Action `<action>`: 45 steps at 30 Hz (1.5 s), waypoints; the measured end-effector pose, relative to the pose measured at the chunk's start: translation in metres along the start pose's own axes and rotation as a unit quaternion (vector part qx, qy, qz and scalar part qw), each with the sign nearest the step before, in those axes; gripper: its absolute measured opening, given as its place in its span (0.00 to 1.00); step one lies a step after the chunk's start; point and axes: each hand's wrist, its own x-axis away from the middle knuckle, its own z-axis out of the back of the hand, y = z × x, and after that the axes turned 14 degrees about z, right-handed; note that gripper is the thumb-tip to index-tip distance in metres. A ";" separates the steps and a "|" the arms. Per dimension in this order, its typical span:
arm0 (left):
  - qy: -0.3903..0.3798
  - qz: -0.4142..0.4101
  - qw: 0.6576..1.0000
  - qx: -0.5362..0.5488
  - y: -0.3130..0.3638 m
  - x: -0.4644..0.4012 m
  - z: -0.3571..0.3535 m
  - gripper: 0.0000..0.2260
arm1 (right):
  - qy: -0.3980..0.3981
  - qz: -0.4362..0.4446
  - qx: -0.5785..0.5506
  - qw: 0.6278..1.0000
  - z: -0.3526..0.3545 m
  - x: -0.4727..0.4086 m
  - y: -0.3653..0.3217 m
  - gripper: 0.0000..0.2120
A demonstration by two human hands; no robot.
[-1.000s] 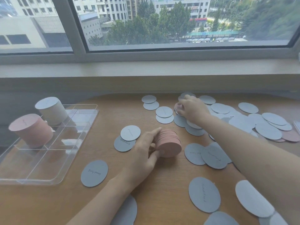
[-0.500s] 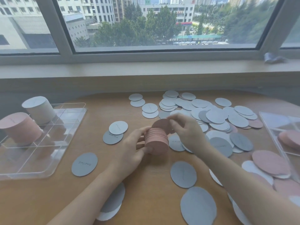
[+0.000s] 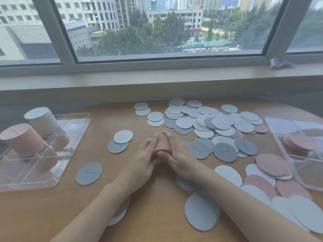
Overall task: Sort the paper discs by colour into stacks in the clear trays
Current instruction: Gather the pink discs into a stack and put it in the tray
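A small stack of pink discs [image 3: 162, 144] stands on edge on the wooden table [image 3: 52, 206], pressed between my left hand [image 3: 143, 161] and my right hand [image 3: 180, 158]. Both hands cup its sides with fingers wrapped along it. The clear tray [image 3: 35, 173] at left holds a tall pink stack [image 3: 22, 140] and a tall white stack [image 3: 42, 120]. A second clear tray [image 3: 312, 179] at right holds a few pink discs [image 3: 298, 143]. Loose white and grey discs [image 3: 206, 119] lie in a heap behind my hands.
Single grey discs [image 3: 89, 172] lie left of my arms, and a large grey disc [image 3: 201, 210] sits between them. Pink and white discs [image 3: 272, 165] overlap near the right tray. A window sill [image 3: 157, 79] runs along the table's far edge.
My right hand brought a pink disc from the far heap onto the stack, then closed on the stack's right side. The view shifted right, showing the right tray.
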 end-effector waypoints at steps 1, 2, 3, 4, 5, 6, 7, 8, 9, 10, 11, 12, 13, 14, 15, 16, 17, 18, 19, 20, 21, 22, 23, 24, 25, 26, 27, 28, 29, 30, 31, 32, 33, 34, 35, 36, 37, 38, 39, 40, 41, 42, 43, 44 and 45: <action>0.012 -0.004 1.000 0.022 0.000 0.000 -0.001 0.30 | -0.002 0.000 0.004 1.000 0.001 0.000 0.000 0.30; 0.024 0.000 0.998 0.052 0.000 0.000 -0.001 0.29 | -0.007 0.003 0.009 1.000 0.002 0.000 -0.001 0.30; 0.029 0.012 0.996 0.082 0.000 -0.001 -0.001 0.28 | -0.014 0.005 0.015 1.000 0.002 0.000 -0.001 0.30; 0.027 0.025 0.994 0.104 0.001 -0.001 0.000 0.27 | -0.024 0.007 0.023 0.999 0.004 0.000 -0.002 0.31; 0.023 0.034 0.992 0.119 0.002 0.000 0.000 0.26 | -0.036 0.007 0.032 0.999 0.007 0.001 -0.003 0.32; 0.017 0.040 0.991 0.130 0.004 0.001 0.001 0.25 | -0.045 0.009 0.039 0.998 0.012 0.002 -0.004 0.33; 0.011 0.045 0.989 0.141 0.005 0.002 0.002 0.24 | -0.047 0.007 0.043 0.998 0.018 0.004 -0.004 0.34; 0.007 0.051 0.987 0.153 0.006 0.004 0.003 0.24 | -0.040 0.001 0.046 0.998 0.027 0.008 -0.003 0.33; 0.005 0.057 0.985 0.164 0.007 0.006 0.003 0.24 | -0.026 -0.012 0.053 0.998 0.039 0.014 0.000 0.31; 0.005 0.061 0.983 0.175 0.007 0.008 0.004 0.25 | -0.011 -0.028 0.070 0.997 0.052 0.021 0.003 0.28; 0.005 0.062 0.982 0.180 0.006 0.010 0.005 0.26 | -0.003 -0.049 0.097 0.994 0.068 0.030 0.010 0.23; 0.004 0.060 0.981 0.182 0.005 0.012 0.006 0.27 | -0.008 -0.075 0.133 0.988 0.084 0.041 0.016 0.20; 0.000 0.060 0.981 0.183 0.005 0.013 0.007 0.27 | -0.022 -0.110 0.169 0.979 0.101 0.054 0.025 0.18; -0.004 0.059 0.981 0.184 0.005 0.014 0.007 0.27 | -0.043 -0.148 0.208 0.966 0.117 0.067 0.033 0.18; -0.006 0.057 0.981 0.184 0.006 0.015 0.007 0.28 | -0.064 -0.184 0.244 0.950 0.132 0.080 0.041 0.19; -0.007 0.053 0.981 0.185 0.008 0.015 0.007 0.28 | -0.079 -0.214 0.278 0.933 0.145 0.094 0.048 0.21; -0.007 0.048 0.981 0.186 0.011 0.016 0.007 0.28 | -0.090 -0.240 0.307 0.917 0.156 0.107 0.054 0.24; -0.007 0.042 0.981 0.190 0.013 0.016 0.006 0.28 | -0.098 -0.263 0.327 0.903 0.165 0.119 0.058 0.26; -0.009 0.038 0.980 0.195 0.013 0.016 0.006 0.28 | -0.100 -0.284 0.332 0.894 0.171 0.129 0.061 0.28; -0.011 0.037 0.979 0.201 0.012 0.016 0.005 0.27 | -0.098 -0.302 0.325 0.891 0.176 0.137 0.063 0.29; -0.014 0.037 0.978 0.205 0.011 0.017 0.005 0.27 | -0.095 -0.316 0.311 0.891 0.178 0.142 0.064 0.30; -0.017 0.037 0.977 0.207 0.010 0.017 0.004 0.27 | -0.094 -0.323 0.301 0.892 0.180 0.147 0.065 0.31; -0.021 0.034 0.977 0.210 0.010 0.017 0.003 0.26 | -0.092 -0.327 0.295 0.893 0.180 0.149 0.065 0.31; -0.024 0.032 0.977 0.211 0.011 0.018 0.003 0.26 | -0.090 -0.327 0.293 0.894 0.181 0.151 0.065 0.32; -0.029 0.030 0.976 0.214 0.013 0.018 0.001 0.26 | -0.088 -0.326 0.292 0.895 0.181 0.151 0.065 0.31; -0.033 0.029 0.975 0.219 0.016 0.019 -0.001 0.26 | -0.087 -0.323 0.291 0.896 0.181 0.151 0.066 0.31; -0.038 0.029 0.973 0.227 0.019 0.020 -0.003 0.26 | -0.084 -0.317 0.291 0.899 0.182 0.151 0.066 0.30; -0.045 0.028 0.970 0.237 0.023 0.020 -0.005 0.25 | -0.075 -0.314 0.287 0.902 0.183 0.151 0.068 0.30; -0.053 0.029 0.967 0.245 0.027 0.020 -0.008 0.25 | -0.063 -0.313 0.278 0.906 0.185 0.151 0.068 0.30; -0.061 0.030 0.966 0.249 0.032 0.020 -0.012 0.25 | -0.050 -0.312 0.268 0.910 0.187 0.151 0.069 0.30; -0.067 0.028 0.967 0.245 0.036 0.020 -0.015 0.25 | -0.041 -0.308 0.261 0.914 0.188 0.151 0.070 0.30; -0.071 0.024 0.968 0.238 0.039 0.020 -0.019 0.25 | -0.036 -0.300 0.258 0.918 0.189 0.151 0.071 0.30; -0.075 0.019 0.970 0.231 0.043 0.021 -0.023 0.25 | -0.033 -0.288 0.258 0.922 0.189 0.152 0.071 0.30; -0.079 0.016 0.971 0.225 0.046 0.021 -0.027 0.25 | -0.028 -0.276 0.257 0.926 0.188 0.152 0.072 0.29; -0.082 0.015 0.972 0.220 0.047 0.022 -0.030 0.26 | -0.019 -0.265 0.252 0.931 0.188 0.152 0.072 0.29; -0.087 0.018 0.973 0.215 0.047 0.023 -0.033 0.26 | -0.007 -0.256 0.245 0.935 0.188 0.152 0.072 0.29; -0.092 0.024 0.973 0.213 0.045 0.024 -0.034 0.26 | 0.005 -0.249 0.243 0.937 0.187 0.152 0.072 0.29; -0.096 0.029 0.972 0.213 0.043 0.026 -0.035 0.27 | 0.015 -0.243 0.251 0.937 0.187 0.151 0.072 0.29; -0.097 0.032 0.971 0.214 0.041 0.028 -0.035 0.27 | 0.021 -0.237 0.265 0.935 0.187 0.151 0.072 0.29; -0.096 0.033 0.971 0.215 0.039 0.030 -0.034 0.27 | 0.027 -0.234 0.271 0.933 0.187 0.150 0.073 0.29; -0.093 0.033 0.972 0.215 0.037 0.032 -0.033 0.27 | 0.036 -0.232 0.267 0.935 0.187 0.149 0.073 0.29; -0.090 0.033 0.972 0.215 0.037 0.033 -0.032 0.27 | 0.054 -0.229 0.249 0.940 0.186 0.149 0.073 0.28; -0.088 0.035 0.972 0.213 0.037 0.034 -0.032 0.27 | 0.080 -0.221 0.219 0.947 0.185 0.148 0.071 0.27; -0.086 0.038 0.973 0.211 0.037 0.033 -0.032 0.27 | 0.113 -0.212 0.181 0.954 0.184 0.146 0.070 0.25; -0.086 0.041 0.973 0.211 0.037 0.033 -0.031 0.27 | 0.148 -0.201 0.141 0.958 0.183 0.143 0.067 0.24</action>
